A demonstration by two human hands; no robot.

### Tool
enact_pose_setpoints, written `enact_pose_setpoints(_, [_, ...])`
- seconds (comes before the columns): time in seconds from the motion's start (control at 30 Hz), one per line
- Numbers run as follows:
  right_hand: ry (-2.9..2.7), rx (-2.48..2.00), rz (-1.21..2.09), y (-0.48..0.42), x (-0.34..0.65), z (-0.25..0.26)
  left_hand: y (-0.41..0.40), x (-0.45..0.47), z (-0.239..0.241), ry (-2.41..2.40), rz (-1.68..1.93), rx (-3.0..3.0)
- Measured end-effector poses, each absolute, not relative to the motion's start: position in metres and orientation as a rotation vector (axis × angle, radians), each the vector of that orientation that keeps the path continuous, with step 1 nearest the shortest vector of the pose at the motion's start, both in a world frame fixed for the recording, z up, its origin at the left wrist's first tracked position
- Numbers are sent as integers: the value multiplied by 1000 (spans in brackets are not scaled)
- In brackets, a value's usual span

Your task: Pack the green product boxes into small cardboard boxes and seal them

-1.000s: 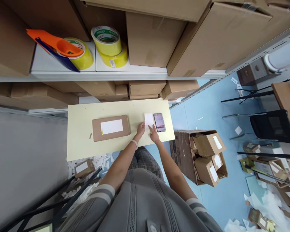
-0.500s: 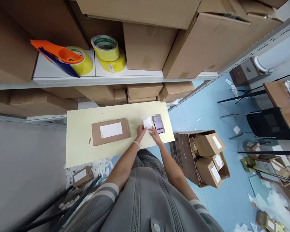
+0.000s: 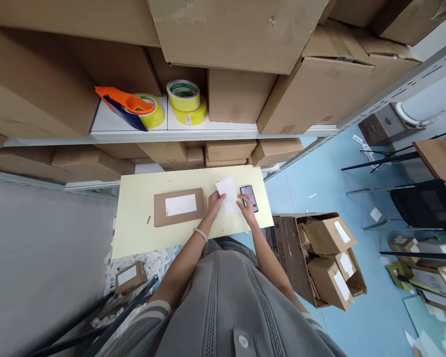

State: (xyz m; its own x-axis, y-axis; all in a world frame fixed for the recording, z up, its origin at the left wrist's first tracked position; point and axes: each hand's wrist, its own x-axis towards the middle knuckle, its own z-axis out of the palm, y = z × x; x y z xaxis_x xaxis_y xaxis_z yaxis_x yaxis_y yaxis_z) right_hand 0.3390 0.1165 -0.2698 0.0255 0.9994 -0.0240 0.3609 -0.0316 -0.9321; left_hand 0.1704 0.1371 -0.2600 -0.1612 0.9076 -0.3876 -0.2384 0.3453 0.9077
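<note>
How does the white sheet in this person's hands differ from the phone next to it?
The white sheet is plain and pale; the phone is dark with a lit screen. The sheet is clearly larger. The sheet sits between the left hand and right hand, while the phone lies on the pale yellow table. Both are thin and flat.

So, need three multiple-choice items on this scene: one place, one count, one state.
1. Where is the smartphone?
A) On the parcel
B) On the table, right of the white sheet
C) On the floor

2. How many yellow tape rolls are on the shelf?
A) Three
B) Two
C) Five

3. What state is the cardboard carton in?
A) Taped shut
B) Upside down
C) Open, smaller boxes inside

Answers:
1 B: the phone lies on the table beside the sheet.
2 A: a stack of two, plus one further left.
3 C: the carton's top is open, with boxes showing inside.
</note>
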Motion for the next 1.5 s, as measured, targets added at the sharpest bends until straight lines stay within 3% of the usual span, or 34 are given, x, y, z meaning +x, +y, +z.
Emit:
enact_pose_setpoints(0.13, [-1520, -1363, 992, 147, 327, -235, 151, 160, -217, 1197, 1290, 633])
enact_pose_setpoints(0.47, [-1859, -1252, 1459, 172, 320, -201, 154, 72, -108, 975, 1737, 399])
enact_pose_setpoints(1.0, [-1878, -1327, 1617, 137, 313, -139, 90, -140, -38, 1171, 2475, 217])
enact_pose_setpoints(1.2, [-1913, -1387, 1395, 139, 306, -127, 81, -150, -47, 1315, 2378, 139])
enact_pose_setpoints(1.4, [-2062, -1623, 752, 146, 293, -112, 91, -104, -43, 1129, 2239, 261])
enact_pose_setpoints(1.5, [-2079, -1461, 637, 145, 265, -84, 100, -64, -41, 1075, 2125, 352])
